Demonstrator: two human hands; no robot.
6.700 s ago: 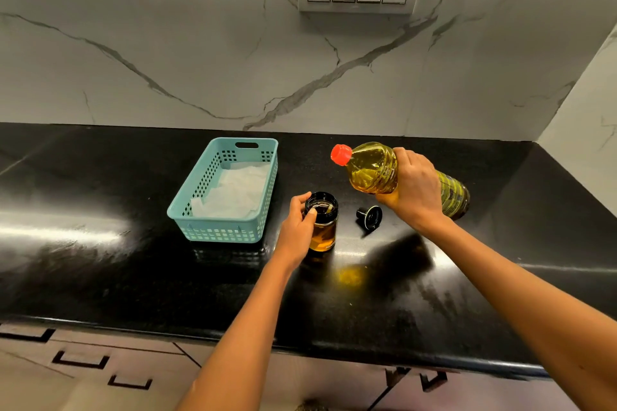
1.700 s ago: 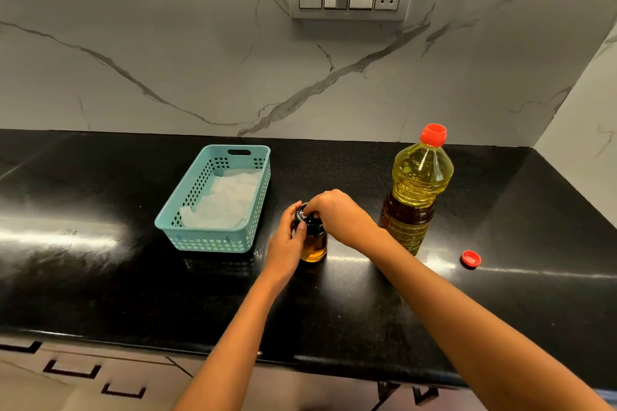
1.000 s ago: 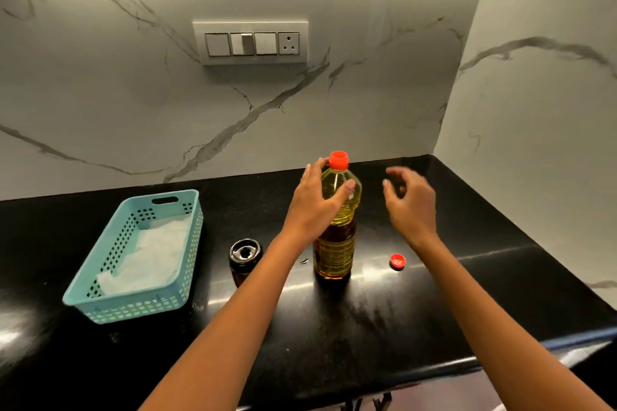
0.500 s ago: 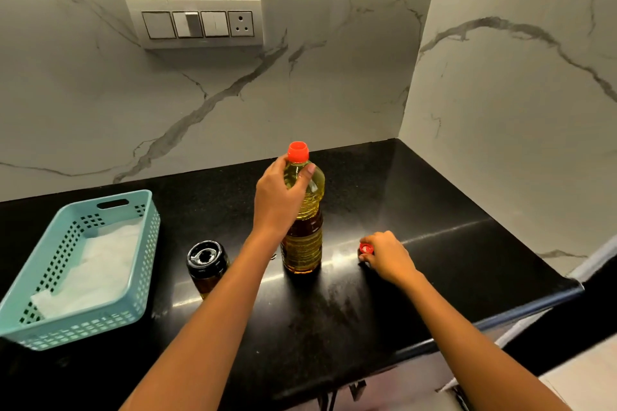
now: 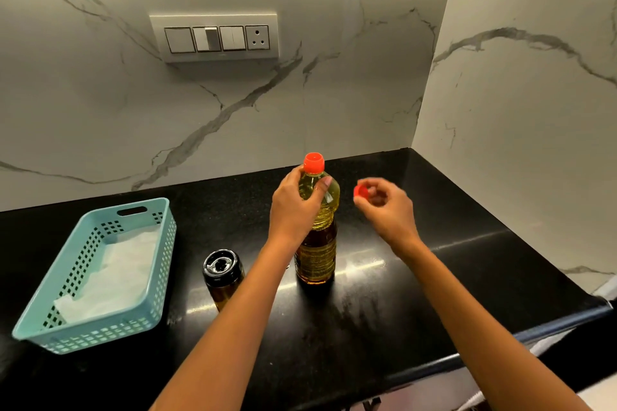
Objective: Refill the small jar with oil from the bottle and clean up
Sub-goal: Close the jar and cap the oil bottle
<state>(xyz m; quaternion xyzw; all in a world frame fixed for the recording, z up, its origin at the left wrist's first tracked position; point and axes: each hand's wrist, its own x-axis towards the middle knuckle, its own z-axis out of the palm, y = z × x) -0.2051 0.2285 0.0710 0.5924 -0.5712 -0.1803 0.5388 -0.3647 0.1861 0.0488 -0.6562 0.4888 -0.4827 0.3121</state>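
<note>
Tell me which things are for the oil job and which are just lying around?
For the job: bottle, jar, red cap, white paper (likely for wiping).
Just there: basket, wall switches.

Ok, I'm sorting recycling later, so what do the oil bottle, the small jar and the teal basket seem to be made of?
The oil bottle looks like thin clear plastic: ribbed moulded shoulder, oil showing through. The small jar is probably glass, clear and smooth; its glossy black lid is likely plastic. The basket looks like matte teal moulded plastic, pierced with square holes.
</note>
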